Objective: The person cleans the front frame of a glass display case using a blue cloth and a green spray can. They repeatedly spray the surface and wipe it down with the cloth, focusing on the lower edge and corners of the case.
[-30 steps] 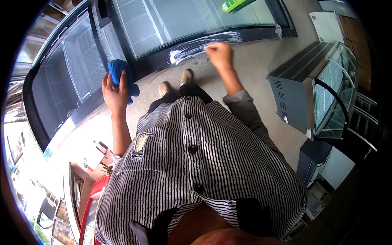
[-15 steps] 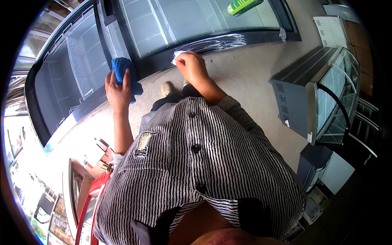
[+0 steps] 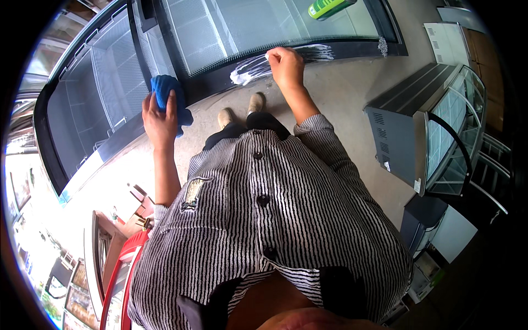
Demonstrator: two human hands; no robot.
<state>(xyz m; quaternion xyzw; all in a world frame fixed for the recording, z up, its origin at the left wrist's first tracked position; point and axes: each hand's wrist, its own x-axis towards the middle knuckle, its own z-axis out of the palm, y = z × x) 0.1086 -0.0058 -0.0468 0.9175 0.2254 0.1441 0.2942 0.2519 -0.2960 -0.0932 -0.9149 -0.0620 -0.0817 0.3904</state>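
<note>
My left hand (image 3: 159,121) is closed around a bunched blue cloth (image 3: 169,91) at the near edge of the chest freezer (image 3: 212,82). White foamy streaks (image 3: 250,69) run along the freezer's dark front frame. Over those streaks is my right hand (image 3: 287,69), its fingers pinched together. A bit of white shows at its fingertips; whether that is foam or a small pad, I cannot tell. Beyond the right hand, a green bottle (image 3: 330,7) lies on the glass top. A grey, fuzzy scouring pad (image 3: 383,47) rests on the frame's right end.
A grey display case with curved glass (image 3: 407,121) stands on the floor to my right, with a white vented box (image 3: 446,43) behind it. Close on my left are a red-edged thing (image 3: 127,256) and a wooden frame (image 3: 104,242). My shoes (image 3: 225,117) are near the freezer.
My right hand has moved right and slightly away from me along the frame, uncovering white streaks where it was. The left hand stays in place with the blue cloth.
</note>
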